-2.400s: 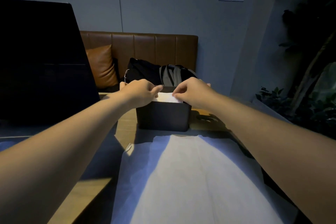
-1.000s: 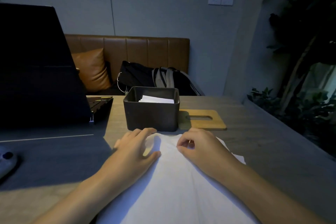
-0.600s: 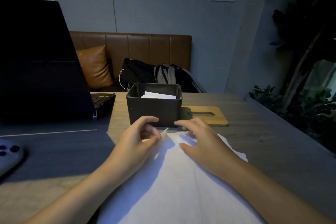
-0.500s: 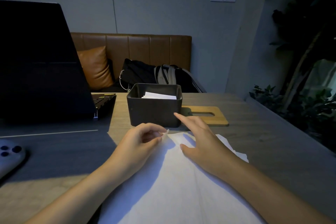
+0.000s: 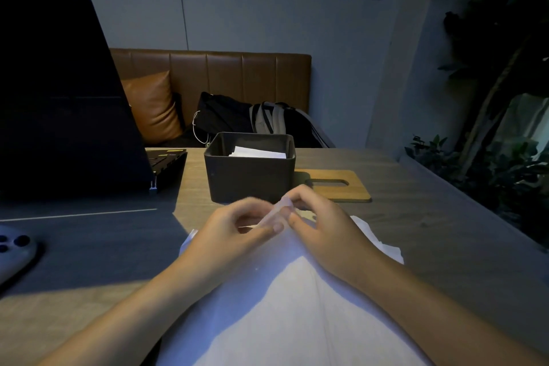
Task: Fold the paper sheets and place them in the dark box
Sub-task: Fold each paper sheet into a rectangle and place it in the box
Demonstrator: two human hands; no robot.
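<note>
White paper sheets (image 5: 285, 306) lie under the fingers (image 5: 277, 227). Beyond them stands a matte dark grey box (image 5: 249, 178) holding white folded paper (image 5: 258, 152). The tabletop (image 5: 430, 217) is grey-brown woodgrain; right of the fingers is a light wooden lid (image 5: 341, 184). The bench (image 5: 237, 77) behind is tan, vertically ribbed.

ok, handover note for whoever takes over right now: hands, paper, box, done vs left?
Left hand: pinching the far edge of the top paper sheet.
Right hand: pinching the same edge, lifted slightly off the table.
Dark box: behind the hands, with folded paper already inside.
Done: at least one sheet folded and boxed.
Left: fold this sheet and box it; more sheets seem to lie under it.
</note>
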